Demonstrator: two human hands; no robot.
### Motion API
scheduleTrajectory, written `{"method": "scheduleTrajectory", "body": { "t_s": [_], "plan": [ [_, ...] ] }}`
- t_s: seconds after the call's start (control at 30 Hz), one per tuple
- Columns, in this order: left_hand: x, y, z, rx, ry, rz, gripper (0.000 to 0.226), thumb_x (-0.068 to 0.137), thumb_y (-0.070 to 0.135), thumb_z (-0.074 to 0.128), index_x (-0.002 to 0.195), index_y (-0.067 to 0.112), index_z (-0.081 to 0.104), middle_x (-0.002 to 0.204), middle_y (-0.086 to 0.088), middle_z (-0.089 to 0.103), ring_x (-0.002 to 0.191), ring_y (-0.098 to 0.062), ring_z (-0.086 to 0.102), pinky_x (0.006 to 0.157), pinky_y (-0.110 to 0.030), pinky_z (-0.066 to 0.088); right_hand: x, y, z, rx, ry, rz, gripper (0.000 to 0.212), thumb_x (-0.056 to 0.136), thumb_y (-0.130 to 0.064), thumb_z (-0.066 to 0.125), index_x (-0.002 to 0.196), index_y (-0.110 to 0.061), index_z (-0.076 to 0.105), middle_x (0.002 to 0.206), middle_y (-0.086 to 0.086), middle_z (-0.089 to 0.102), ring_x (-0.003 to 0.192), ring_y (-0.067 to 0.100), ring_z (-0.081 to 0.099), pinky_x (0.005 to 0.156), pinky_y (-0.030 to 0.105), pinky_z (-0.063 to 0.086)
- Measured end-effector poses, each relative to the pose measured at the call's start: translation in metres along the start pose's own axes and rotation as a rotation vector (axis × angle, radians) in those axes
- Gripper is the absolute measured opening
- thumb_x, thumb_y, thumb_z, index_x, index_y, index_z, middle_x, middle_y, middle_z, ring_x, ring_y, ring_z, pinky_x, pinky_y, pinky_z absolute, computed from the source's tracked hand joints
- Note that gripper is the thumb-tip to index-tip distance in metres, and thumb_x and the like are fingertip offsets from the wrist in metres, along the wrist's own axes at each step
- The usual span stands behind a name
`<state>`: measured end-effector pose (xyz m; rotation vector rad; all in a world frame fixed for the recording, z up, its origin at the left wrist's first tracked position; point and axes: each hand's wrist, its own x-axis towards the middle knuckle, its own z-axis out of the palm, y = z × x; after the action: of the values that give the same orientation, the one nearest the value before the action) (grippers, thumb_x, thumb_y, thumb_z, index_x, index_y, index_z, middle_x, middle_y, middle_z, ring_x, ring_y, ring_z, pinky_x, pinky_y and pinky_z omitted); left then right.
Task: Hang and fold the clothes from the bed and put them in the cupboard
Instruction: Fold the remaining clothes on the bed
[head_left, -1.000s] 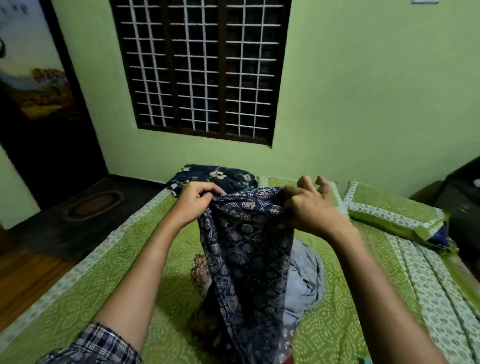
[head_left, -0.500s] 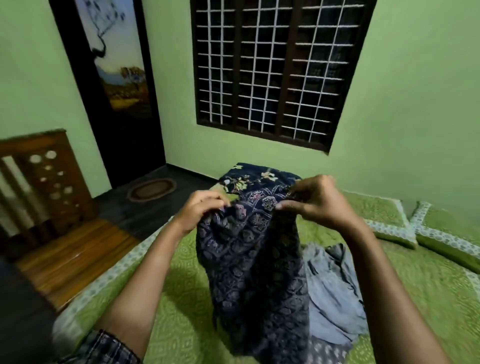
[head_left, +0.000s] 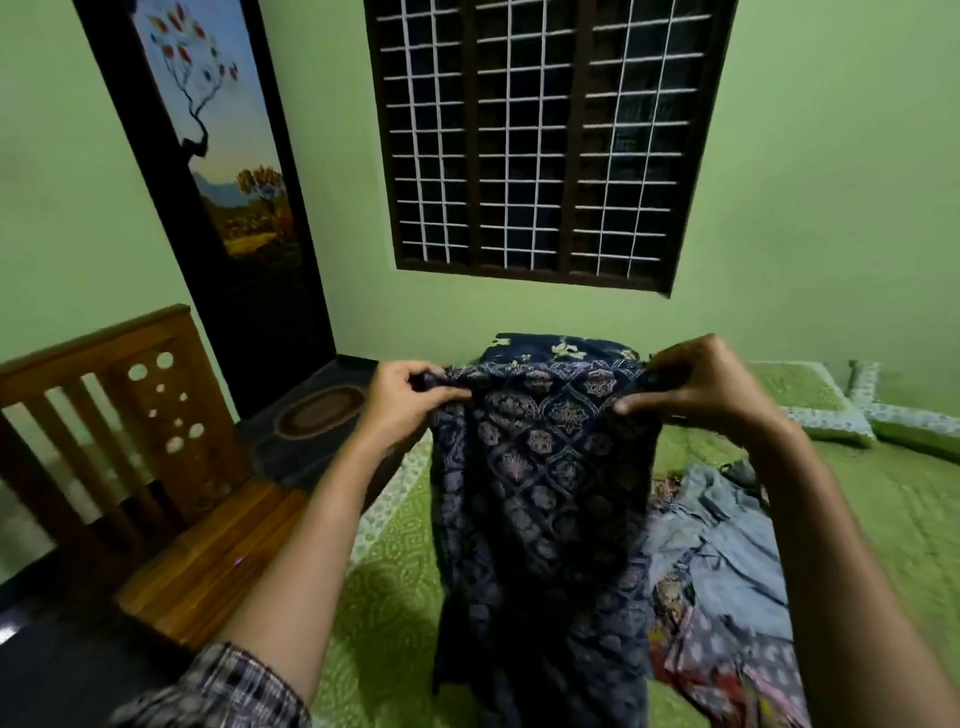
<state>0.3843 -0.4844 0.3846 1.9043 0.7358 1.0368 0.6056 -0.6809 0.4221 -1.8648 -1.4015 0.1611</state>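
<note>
A dark blue patterned garment (head_left: 540, 493) hangs in front of me over the bed (head_left: 395, 571). My left hand (head_left: 405, 397) grips its top edge at the left, and my right hand (head_left: 696, 387) pinches the top edge at the right, stretching it wide. Its lower part drapes down onto the green bedspread. To its right on the bed lies a pile of clothes: a light blue-grey garment (head_left: 727, 551) and printed red and purple pieces (head_left: 727, 660). No cupboard is in view.
A dark floral folded cloth (head_left: 556, 351) lies at the bed's far end, green pillows (head_left: 831, 410) to its right. A wooden bench (head_left: 156, 467) stands at left, beside a dark door (head_left: 218, 182) and an oval mat (head_left: 319, 413). A barred window (head_left: 540, 135) is ahead.
My hands have moved apart, spreading the garment's top edge wide. My view has swung left and up, bringing the wooden bench and door into sight.
</note>
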Motion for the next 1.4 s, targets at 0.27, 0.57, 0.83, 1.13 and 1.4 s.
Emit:
{"method": "scheduleTrajectory", "body": {
  "t_s": [0.27, 0.57, 0.83, 1.13, 1.4],
  "plan": [
    [0.046, -0.002, -0.046, -0.180, 0.086, -0.050, 0.040, 0.068, 0.016, 0.077, 0.105, 0.019, 0.064, 0.122, -0.013, 0.062, 0.114, -0.022, 0.057, 0.101, -0.035, 0.044, 0.032, -0.029, 0.020, 0.368, 0.094, 0.088, 0.050, 0.054, -0.013, 0.079, 0.097, -0.002, 0.057, 0.074, 0.020, 0.066, 0.070, 0.031, 0.067, 0.071, 0.048, 0.057],
    [0.139, -0.090, -0.032, 0.080, 0.010, -0.177, 0.018, 0.082, 0.015, 0.069, 0.095, 0.008, 0.058, 0.104, -0.008, 0.064, 0.047, -0.011, 0.057, 0.045, -0.022, 0.050, 0.133, 0.015, 0.106, 0.594, 0.233, 0.539, 0.029, 0.080, 0.003, 0.067, 0.105, 0.004, 0.054, 0.088, 0.015, 0.063, 0.049, 0.016, 0.059, 0.036, 0.022, 0.048],
    [0.290, -0.155, 0.051, -0.208, -0.060, -0.221, 0.014, 0.091, 0.000, 0.054, 0.090, 0.013, 0.050, 0.099, -0.009, 0.060, 0.077, -0.021, 0.063, 0.069, -0.023, 0.055, 0.262, 0.093, 0.136, 0.819, 0.532, 0.531, 0.021, 0.089, 0.013, 0.047, 0.087, -0.008, 0.051, 0.099, 0.014, 0.056, 0.088, 0.022, 0.059, 0.058, 0.017, 0.055],
    [0.345, -0.156, 0.064, -0.283, -0.042, 0.036, 0.023, 0.082, -0.006, 0.063, 0.087, 0.015, 0.054, 0.081, 0.011, 0.055, 0.070, 0.013, 0.054, 0.072, -0.008, 0.044, 0.299, 0.120, 0.140, 0.818, 0.743, 0.341, 0.033, 0.085, 0.016, 0.049, 0.080, -0.015, 0.056, 0.082, 0.002, 0.060, 0.083, 0.018, 0.056, 0.080, 0.028, 0.046],
    [0.247, -0.256, 0.047, -0.167, -0.282, -0.215, 0.024, 0.080, -0.008, 0.063, 0.082, 0.015, 0.057, 0.090, -0.007, 0.062, 0.083, -0.017, 0.058, 0.064, -0.014, 0.045, 0.189, 0.128, 0.242, 0.700, 0.639, 0.624, 0.029, 0.085, 0.016, 0.053, 0.077, -0.011, 0.059, 0.070, -0.003, 0.066, 0.067, 0.005, 0.060, 0.064, 0.015, 0.051]
  ]
}}
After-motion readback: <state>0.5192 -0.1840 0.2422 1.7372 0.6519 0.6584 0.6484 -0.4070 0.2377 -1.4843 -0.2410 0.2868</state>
